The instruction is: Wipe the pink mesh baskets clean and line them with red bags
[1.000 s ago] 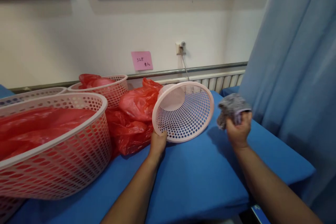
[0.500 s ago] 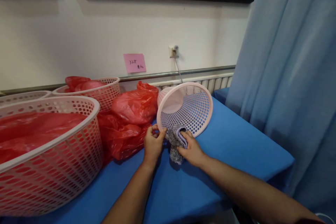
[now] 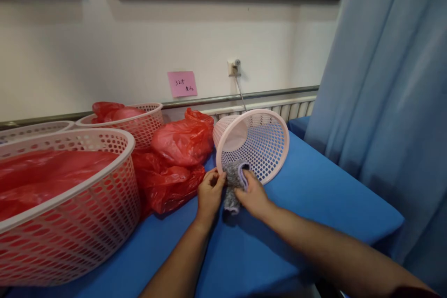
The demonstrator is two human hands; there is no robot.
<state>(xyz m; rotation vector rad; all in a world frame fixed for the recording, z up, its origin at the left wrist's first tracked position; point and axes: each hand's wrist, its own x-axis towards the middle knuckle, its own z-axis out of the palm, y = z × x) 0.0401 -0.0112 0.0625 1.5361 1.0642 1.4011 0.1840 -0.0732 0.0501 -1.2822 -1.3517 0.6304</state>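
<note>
A pale pink perforated plastic basket [image 3: 268, 149] lies on its side on the blue-covered table, its mouth facing me. My left hand [image 3: 211, 191] pinches the lower left of its rim between thumb and fingers. Bunched in my right hand [image 3: 254, 194] is a grey cloth [image 3: 233, 181] with a lilac edge, held against the rim at the bottom left, close beside my left hand. My right fingertips are partly hidden in the cloth's folds.
Left of my hands lie knotted red plastic bags [image 3: 185, 139]. A large pink basket [image 3: 118, 186] lined with red plastic stands at the left, with a smaller basket [image 3: 150, 118] behind it. A radiator [image 3: 284, 111] runs along the wall. A blue curtain [image 3: 370, 102] hangs at the right.
The cloth has shifted slightly leftward and up along the basket's rim with my right hand. My left hand keeps its pinch on the rim. The whole view has drifted a little.
</note>
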